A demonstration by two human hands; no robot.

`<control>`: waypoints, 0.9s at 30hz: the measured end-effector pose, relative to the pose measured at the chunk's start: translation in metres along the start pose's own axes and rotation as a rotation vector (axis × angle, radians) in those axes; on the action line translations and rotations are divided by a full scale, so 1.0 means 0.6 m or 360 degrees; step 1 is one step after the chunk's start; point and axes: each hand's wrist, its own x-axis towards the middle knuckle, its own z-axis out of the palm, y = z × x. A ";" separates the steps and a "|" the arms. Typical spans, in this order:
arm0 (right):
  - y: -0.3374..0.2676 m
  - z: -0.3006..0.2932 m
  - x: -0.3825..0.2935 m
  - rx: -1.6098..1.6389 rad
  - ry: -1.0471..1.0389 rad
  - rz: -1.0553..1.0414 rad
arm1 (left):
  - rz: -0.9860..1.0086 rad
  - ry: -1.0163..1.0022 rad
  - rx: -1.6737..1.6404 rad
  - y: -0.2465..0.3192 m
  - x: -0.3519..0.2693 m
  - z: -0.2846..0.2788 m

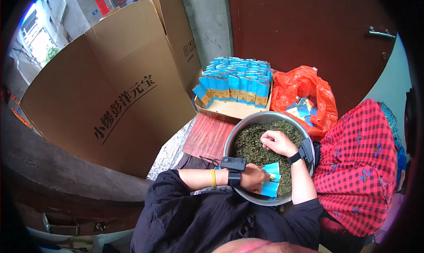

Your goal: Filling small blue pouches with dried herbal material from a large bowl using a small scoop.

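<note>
A round metal basin (pixel 229 143) holds a heap of dried green leaves (pixel 250 137). My left hand (pixel 253 177), a yellow band and a strapped device on its forearm and wrist, is closed on small blue-and-tan packets (pixel 270 189) at the near side of the basin. Several packets fan out from its fingers, lying over the leaves. My right hand (pixel 276 142) is over the leaves near the middle of the basin, its fingers curled; whether leaves are between them cannot be seen. Behind the basin, rows of upright blue-and-tan packets (pixel 233 87) fill much of a shallow cardboard tray (pixel 218 113).
A red plastic bag (pixel 326 100) with loose packets stands right of the tray. A reddish board (pixel 208 135) lies under the tray. A large cardboard box (pixel 132 74) rises at the left. Red checked cloth (pixel 357 167) bulges at the right. Behind is a dark red door (pixel 308 27).
</note>
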 end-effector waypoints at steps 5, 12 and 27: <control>0.000 0.000 -0.007 -0.0049 -0.0006 -0.0048 | -0.0007 0.0122 -0.0370 -0.010 -0.017 -0.035; 0.041 -0.026 0.002 0.0573 -0.0095 -0.0244 | -0.0338 0.0766 -0.0757 -0.076 -0.023 -0.078; -0.014 -0.041 -0.002 0.0518 -0.0076 -0.0198 | -0.0591 0.0869 -0.1717 -0.105 -0.055 -0.082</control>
